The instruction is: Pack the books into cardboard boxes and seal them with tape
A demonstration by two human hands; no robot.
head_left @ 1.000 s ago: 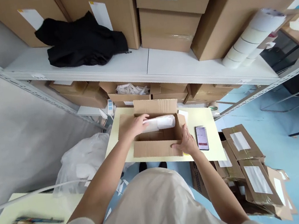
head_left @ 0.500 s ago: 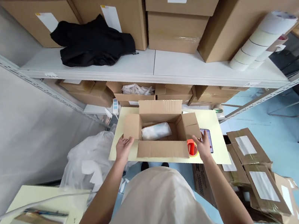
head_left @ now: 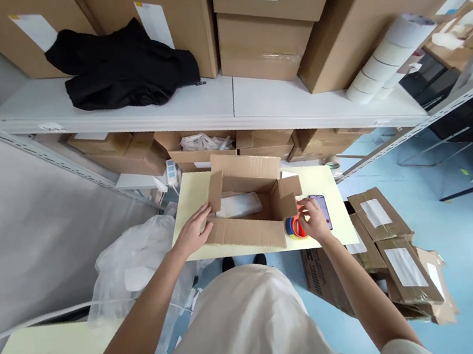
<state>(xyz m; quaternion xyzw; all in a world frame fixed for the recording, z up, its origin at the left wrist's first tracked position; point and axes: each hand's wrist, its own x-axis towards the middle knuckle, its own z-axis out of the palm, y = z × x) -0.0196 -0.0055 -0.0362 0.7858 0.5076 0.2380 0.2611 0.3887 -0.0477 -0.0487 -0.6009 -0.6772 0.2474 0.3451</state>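
An open cardboard box point(head_left: 247, 232) stands on the pale yellow table, its flaps spread. Inside lies a wrapped whitish package point(head_left: 238, 205), its contents not discernible. My left hand point(head_left: 194, 231) rests with fingers stretched against the box's left flap point(head_left: 215, 189), which stands raised. At the box's right front corner, my right hand point(head_left: 314, 221) has its fingers curled onto a red and blue tape dispenser point(head_left: 297, 227); the hand partly hides it. Just right of that hand lies a phone point(head_left: 321, 208) with a lit screen.
A shelf point(head_left: 190, 109) behind the table holds cartons, a black garment point(head_left: 124, 66) and stacked white rolls point(head_left: 388, 60). Clear plastic bags point(head_left: 128, 257) lie at the left. Taped cartons point(head_left: 392, 254) are piled on the right floor. Another table point(head_left: 42, 342) is at lower left.
The left flap has swung upward, with my left hand now against it. My right hand has moved from beside the right flap onto the tape dispenser. The view has shifted slightly.
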